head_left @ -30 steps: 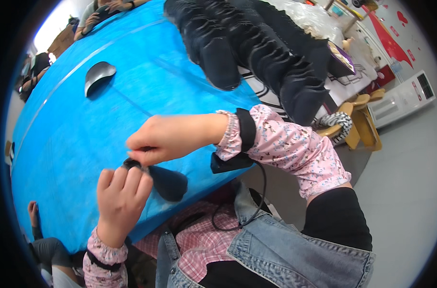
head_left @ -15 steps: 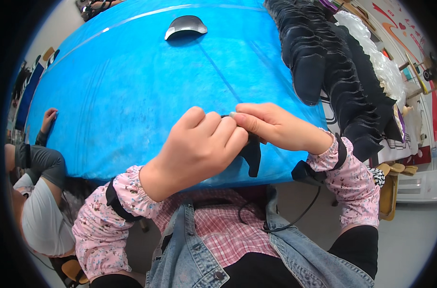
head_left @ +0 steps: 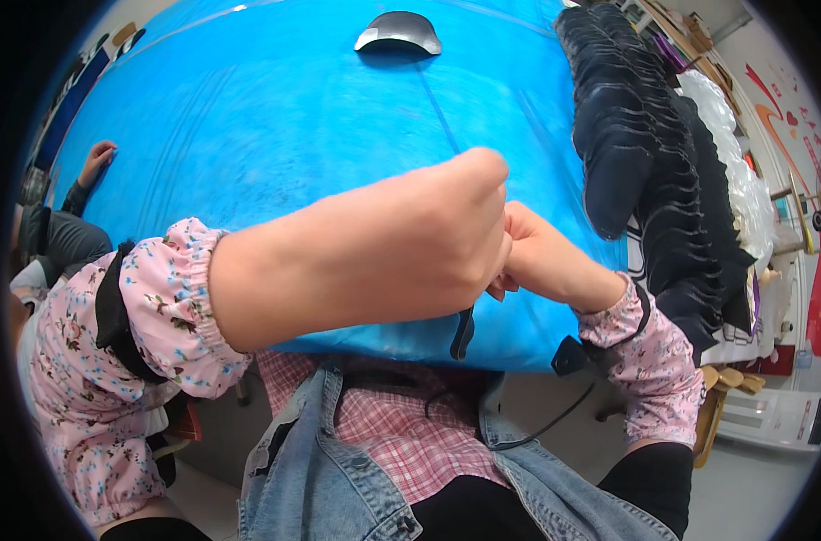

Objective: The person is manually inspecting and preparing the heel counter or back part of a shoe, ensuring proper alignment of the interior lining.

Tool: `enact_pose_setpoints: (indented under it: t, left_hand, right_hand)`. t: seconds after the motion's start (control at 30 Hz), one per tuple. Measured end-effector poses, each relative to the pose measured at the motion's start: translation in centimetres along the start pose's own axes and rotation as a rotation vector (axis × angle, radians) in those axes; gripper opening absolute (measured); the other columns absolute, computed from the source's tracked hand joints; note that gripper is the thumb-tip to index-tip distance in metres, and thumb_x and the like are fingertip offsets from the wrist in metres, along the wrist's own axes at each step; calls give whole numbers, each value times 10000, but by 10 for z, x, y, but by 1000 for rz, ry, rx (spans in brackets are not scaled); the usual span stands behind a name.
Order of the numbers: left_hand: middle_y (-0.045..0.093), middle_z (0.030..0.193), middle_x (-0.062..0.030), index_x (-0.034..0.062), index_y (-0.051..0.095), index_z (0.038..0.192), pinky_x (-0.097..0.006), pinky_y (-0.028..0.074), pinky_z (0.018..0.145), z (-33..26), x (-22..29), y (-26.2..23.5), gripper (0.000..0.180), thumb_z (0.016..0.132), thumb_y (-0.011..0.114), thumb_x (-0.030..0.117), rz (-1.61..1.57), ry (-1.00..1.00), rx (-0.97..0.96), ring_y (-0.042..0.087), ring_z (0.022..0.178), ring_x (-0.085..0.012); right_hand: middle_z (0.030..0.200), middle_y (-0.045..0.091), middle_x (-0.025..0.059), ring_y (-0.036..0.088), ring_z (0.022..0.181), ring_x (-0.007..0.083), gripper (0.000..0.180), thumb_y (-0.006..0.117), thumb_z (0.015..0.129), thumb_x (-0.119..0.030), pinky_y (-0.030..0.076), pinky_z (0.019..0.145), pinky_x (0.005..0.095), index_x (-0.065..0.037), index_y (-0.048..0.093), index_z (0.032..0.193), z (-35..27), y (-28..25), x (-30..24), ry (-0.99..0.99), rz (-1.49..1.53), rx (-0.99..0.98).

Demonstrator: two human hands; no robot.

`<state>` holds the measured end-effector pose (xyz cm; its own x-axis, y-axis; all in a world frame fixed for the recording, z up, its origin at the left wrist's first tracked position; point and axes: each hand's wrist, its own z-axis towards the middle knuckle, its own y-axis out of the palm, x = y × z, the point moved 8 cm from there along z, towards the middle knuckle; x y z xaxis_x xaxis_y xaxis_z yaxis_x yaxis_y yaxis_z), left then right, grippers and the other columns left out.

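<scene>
My left hand (head_left: 428, 236) is curled into a fist over the near part of the table, its back toward me and its fingertips hidden. Pressed up against it, my right hand (head_left: 555, 261) is closed too, its fingers partly behind the left. A black, strap-like piece (head_left: 463, 335) hangs below the two hands; its upper part is covered by them, so its kind does not show. Farther off on the blue table cover (head_left: 275, 135) lies a black curved piece (head_left: 399, 34), shaped like a cap visor with a shiny front edge.
Long overlapping rows of dark, rounded flat pieces (head_left: 613, 180) run along the table's right side, with clear plastic wrapping (head_left: 730, 162) beyond. Another person's hand (head_left: 100, 160) rests at the left table edge. A dark cable (head_left: 555, 419) hangs near my jacket.
My left hand has risen closer to the camera, with its wrist turned and its forearm swung out. The right fingers are now more hidden, and less of the black piece shows. The view has shifted.
</scene>
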<state>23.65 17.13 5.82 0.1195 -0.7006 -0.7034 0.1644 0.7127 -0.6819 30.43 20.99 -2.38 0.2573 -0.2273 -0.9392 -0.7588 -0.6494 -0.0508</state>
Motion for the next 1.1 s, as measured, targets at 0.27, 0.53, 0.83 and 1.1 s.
enact_pose_setpoints:
  t: [0.27, 0.53, 0.83, 1.1]
  left_hand:
    - [341, 572, 13, 126, 412, 602, -258, 293, 565, -10, -7, 3, 194, 709, 571, 155, -14, -65, 0, 373, 543, -124]
    - [389, 582, 22, 123, 416, 606, -257, 303, 566, -3, 18, -2, 171, 686, 566, 130, -197, 251, -72, 398, 555, -125]
    - [404, 604, 25, 121, 420, 627, -259, 327, 565, -7, 18, -9, 158, 669, 569, 149, -478, 175, 69, 435, 582, -122]
    - [392, 621, 28, 129, 420, 652, -257, 329, 567, -20, 18, -10, 158, 676, 575, 150, -489, 111, 175, 441, 594, -115]
  right_hand:
    - [593, 459, -49, 391, 538, 31, 367, 446, 995, -313, 324, 486, 214, -49, 592, 786, 2, 0, -4, -46, 73, -48]
    - [540, 514, 0, 438, 503, 68, 390, 485, 969, -258, 376, 479, 263, -19, 547, 668, -13, -4, -14, -75, -188, 27]
    - [502, 570, 41, 499, 430, 49, 348, 570, 914, -196, 375, 408, 231, -3, 597, 625, -23, 1, -15, -172, -253, -40]
    - [506, 569, 33, 544, 461, 55, 333, 587, 904, -189, 390, 423, 231, 5, 612, 635, -22, 8, -22, -146, -265, -46]
